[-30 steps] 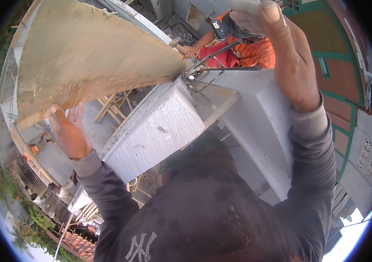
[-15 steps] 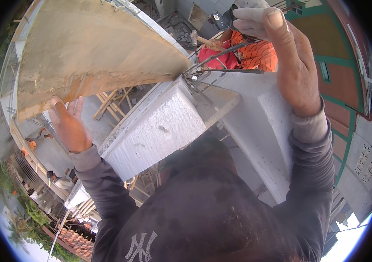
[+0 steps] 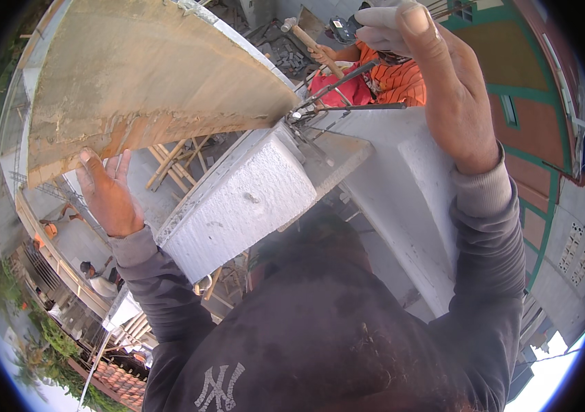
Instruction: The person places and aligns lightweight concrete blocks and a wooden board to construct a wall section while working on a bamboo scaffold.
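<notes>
My left hand [image 3: 108, 196] is raised at the lower edge of a large tan panel [image 3: 162, 75], which is smeared with brown mud. Its fingers are stretched out and spread, the tips at the edge; whether they press on it cannot be told. My right hand [image 3: 458, 103] is lifted high on the right, thumb extended and dusty grey fingers reaching left, with nothing visible in it. Between my arms lies a rough white block [image 3: 241, 202]. Beyond it, a co-worker in an orange striped shirt [image 3: 399, 81] grips a hammer [image 3: 311, 45] with a wooden handle.
Steel bars [image 3: 347, 93] jut out near the co-worker, close to my right hand. A pale wall [image 3: 402, 192] runs down between my arms. Bamboo poles [image 3: 172, 165] stand below the panel. Another person [image 3: 100, 280] is lower down at left. A green-framed building [image 3: 529, 137] rises at right.
The co-worker's hammer has risen up and to the left. My right hand has shifted slightly left and up; my left hand is almost still. The person at lower left has moved a little.
</notes>
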The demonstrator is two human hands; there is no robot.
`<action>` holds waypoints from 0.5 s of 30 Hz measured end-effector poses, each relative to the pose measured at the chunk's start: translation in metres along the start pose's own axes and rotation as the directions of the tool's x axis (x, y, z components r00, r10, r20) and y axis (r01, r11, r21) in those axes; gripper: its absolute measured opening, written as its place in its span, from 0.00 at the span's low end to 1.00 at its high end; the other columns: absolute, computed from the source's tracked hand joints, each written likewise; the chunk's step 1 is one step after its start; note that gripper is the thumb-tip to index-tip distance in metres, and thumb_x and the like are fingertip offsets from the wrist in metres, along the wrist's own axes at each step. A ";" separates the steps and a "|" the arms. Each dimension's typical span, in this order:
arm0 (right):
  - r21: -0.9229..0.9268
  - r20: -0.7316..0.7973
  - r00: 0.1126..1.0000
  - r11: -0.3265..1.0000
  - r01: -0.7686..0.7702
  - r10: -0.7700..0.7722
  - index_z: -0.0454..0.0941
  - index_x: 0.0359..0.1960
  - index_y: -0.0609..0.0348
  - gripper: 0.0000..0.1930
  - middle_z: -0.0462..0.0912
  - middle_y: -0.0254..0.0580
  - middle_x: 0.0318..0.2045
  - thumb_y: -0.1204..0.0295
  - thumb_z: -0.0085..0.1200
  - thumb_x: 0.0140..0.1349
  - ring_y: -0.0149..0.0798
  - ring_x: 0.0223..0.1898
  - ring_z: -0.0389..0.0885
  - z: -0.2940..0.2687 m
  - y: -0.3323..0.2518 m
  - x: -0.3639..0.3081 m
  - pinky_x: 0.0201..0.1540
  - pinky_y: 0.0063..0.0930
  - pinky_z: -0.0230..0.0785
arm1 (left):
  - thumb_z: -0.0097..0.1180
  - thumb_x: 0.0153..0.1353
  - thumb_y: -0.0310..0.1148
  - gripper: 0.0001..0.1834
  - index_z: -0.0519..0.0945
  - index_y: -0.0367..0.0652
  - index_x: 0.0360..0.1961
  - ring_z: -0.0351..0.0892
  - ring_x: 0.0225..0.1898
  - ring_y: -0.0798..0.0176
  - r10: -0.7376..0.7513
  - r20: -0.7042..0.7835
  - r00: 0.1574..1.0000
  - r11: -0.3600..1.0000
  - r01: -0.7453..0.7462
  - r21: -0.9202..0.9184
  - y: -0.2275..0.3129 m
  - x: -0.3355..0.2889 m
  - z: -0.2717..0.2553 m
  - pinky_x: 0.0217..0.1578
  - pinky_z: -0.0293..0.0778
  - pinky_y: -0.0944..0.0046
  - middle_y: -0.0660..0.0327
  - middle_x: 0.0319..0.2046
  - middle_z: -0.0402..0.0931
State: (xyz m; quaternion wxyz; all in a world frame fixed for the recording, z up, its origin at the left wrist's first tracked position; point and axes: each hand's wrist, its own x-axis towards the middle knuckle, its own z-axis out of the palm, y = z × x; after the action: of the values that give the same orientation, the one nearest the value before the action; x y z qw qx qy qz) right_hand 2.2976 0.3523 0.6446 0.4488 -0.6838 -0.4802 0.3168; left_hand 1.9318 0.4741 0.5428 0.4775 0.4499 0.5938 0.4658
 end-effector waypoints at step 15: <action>0.081 0.106 0.994 0.997 0.001 -0.010 0.81 0.54 0.74 0.32 0.86 0.43 0.41 0.49 0.45 0.81 0.31 0.43 0.79 -0.009 0.014 0.003 0.49 0.26 0.72 | 0.50 0.79 0.51 0.38 0.56 0.27 0.71 0.70 0.66 0.35 0.052 0.032 0.998 0.997 -0.054 0.061 0.003 -0.004 0.011 0.63 0.80 0.45 0.37 0.67 0.58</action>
State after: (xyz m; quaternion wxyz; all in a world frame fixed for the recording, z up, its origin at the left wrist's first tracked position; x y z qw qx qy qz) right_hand 2.3122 0.3507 0.6352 0.4507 -0.6460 -0.4921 0.3706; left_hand 1.9434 0.4722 0.5451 0.4595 0.4872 0.5886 0.4528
